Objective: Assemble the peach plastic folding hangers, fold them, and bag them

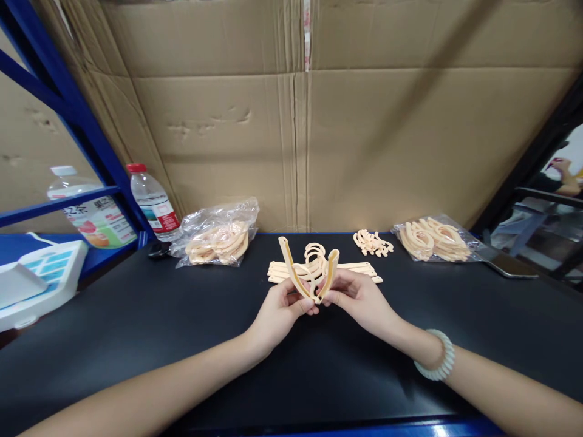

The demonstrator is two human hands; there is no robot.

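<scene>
Over the middle of the black table, my left hand [285, 308] and my right hand [357, 298] both grip a cream plastic V-shaped piece [294, 273]. Its two channelled arms spread upward and meet at a low joint between my fingers. Fingers of each hand are closed on one arm near that joint. Just behind it lie flat cream strips [359, 268] and several curved cream parts [314, 250], partly hidden by the held piece. Farther back on the right is a small heap of little cream hook-shaped parts [372, 243].
Plastic bags of cream curved parts lie at back left [221, 243] and back right [435, 238]. A phone [510, 264] rests beside the right bag. A red-capped bottle [153, 203], a larger bottle [93, 209] and a white-blue device [43, 276] stand left. Cardboard [218, 133] walls the back.
</scene>
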